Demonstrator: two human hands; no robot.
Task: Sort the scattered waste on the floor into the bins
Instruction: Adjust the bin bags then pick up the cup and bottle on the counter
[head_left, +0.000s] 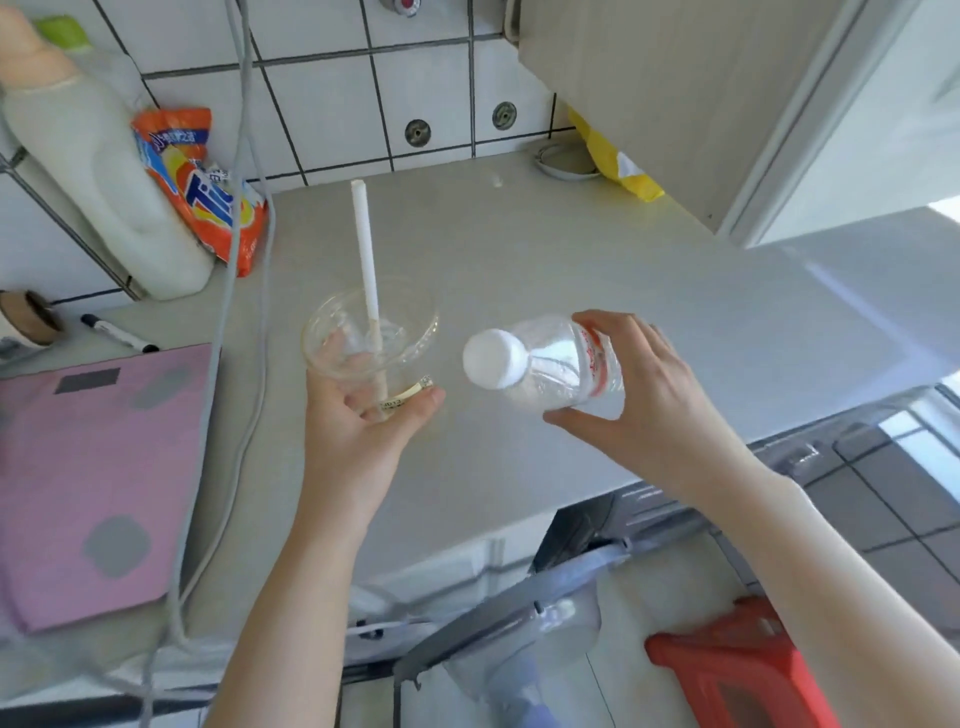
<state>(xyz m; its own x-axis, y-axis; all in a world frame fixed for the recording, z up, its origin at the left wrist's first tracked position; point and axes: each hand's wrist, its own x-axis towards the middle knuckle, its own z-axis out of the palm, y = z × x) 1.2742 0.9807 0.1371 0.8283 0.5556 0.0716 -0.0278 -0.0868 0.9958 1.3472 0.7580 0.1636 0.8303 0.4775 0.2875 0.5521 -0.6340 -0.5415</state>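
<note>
My left hand (363, 415) grips a clear plastic cup (369, 338) with a domed lid and a white straw (366, 254) standing up through it. My right hand (639, 400) holds a clear plastic water bottle (561, 364) with a white cap and a red-printed label, its cap pointing toward the camera. Both are held above a pale grey countertop (545, 249), the cup left of the bottle with a small gap between them.
A white detergent jug (104, 171) and an orange detergent bag (202, 182) stand at the back left against the tiled wall. A pink scale (98, 483) and a marker (119, 333) lie at left. A yellow packet (618, 166) sits at back right. Below are a red stool (737, 665) and a plastic-lined bin (519, 639).
</note>
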